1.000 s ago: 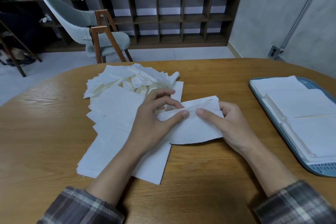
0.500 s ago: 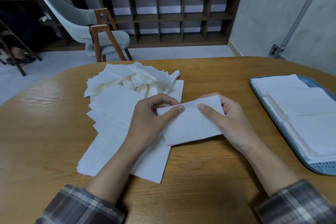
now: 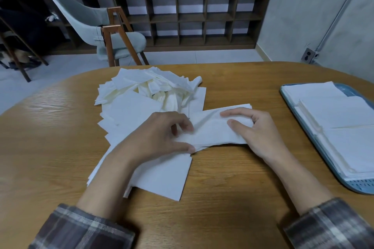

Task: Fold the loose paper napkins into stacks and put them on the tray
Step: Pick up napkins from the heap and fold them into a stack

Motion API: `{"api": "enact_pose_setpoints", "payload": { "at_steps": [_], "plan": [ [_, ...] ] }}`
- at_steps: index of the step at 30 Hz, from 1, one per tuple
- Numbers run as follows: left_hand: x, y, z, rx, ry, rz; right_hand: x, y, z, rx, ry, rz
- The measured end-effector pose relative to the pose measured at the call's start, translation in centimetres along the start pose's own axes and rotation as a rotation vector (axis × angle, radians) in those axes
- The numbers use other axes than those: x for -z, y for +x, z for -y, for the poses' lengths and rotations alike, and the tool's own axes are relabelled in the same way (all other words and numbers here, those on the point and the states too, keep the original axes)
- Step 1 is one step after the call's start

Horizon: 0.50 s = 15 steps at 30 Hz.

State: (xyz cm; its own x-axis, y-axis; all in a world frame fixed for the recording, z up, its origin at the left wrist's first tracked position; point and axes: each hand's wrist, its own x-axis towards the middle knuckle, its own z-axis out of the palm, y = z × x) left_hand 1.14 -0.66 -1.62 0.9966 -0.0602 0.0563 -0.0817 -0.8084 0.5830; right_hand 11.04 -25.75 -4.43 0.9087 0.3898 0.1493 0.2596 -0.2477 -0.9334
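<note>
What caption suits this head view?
Left hand and right hand grip a folded napkin between loose pile and tray.

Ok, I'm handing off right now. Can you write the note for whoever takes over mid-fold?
Left hand: grips the left end of the half-folded napkin, thumb on its near edge.
Right hand: pinches the napkin's right end between thumb and fingers.
Where things are: the napkin lies on the table, its left end over the loose pile at centre-left.
Done: folded stacks lie on the blue tray at the right.
Left: finish this fold, carry it to the tray, then work through the pile.
</note>
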Motion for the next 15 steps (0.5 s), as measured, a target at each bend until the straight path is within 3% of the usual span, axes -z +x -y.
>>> {"api": "enact_pose_setpoints", "payload": {
  "at_steps": [9,15],
  "plan": [
    [0.1,-0.3,0.0,0.121,-0.084,0.230,-0.3,0.0,-0.2,0.018,-0.030,0.008],
    [-0.4,-0.2,-0.6,0.032,-0.163,0.154,-0.3,0.1,-0.1,0.027,-0.026,-0.015]
  ]
}}
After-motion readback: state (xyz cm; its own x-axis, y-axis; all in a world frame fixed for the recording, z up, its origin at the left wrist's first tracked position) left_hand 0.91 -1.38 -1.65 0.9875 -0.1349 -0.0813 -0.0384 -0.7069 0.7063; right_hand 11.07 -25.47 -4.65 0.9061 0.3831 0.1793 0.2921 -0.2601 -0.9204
